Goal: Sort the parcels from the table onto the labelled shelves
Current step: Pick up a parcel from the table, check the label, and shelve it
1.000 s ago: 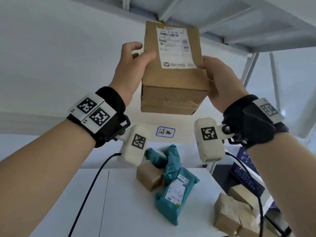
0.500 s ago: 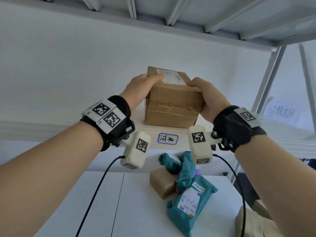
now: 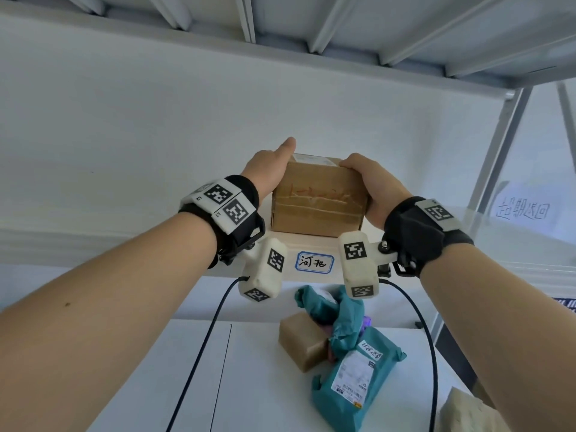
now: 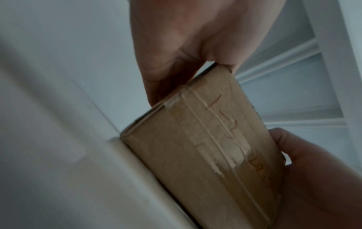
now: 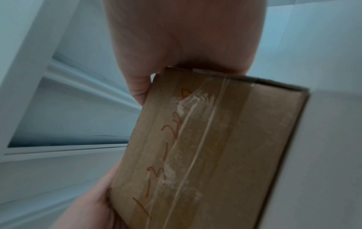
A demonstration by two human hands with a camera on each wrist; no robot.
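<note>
A brown cardboard box [image 3: 318, 207] with taped seams and orange writing stands on the white shelf [image 3: 124, 241], right above the handwritten blue-framed label [image 3: 314, 262]. My left hand [image 3: 268, 173] lies against the box's left side, one digit pointing straight up past the top edge. My right hand [image 3: 374, 182] curls its fingers over the top right corner. The left wrist view shows the box [image 4: 195, 155] pressed to the shelf lip under the left hand [image 4: 186, 38]. In the right wrist view the right hand [image 5: 186, 38] grips the box [image 5: 215, 147] at its corner.
On the white table [image 3: 218, 385] below lie a small brown parcel [image 3: 302, 344], two teal mailer bags [image 3: 355, 378] and a crumpled brown parcel [image 3: 467, 413]. Another shelf [image 3: 280, 26] runs overhead. A metal post [image 3: 498, 145] and a handwritten sign [image 3: 523, 210] are at the right.
The box came down from overhead onto the shelf and slid further in. My left thumb has lifted off the box top and now points up.
</note>
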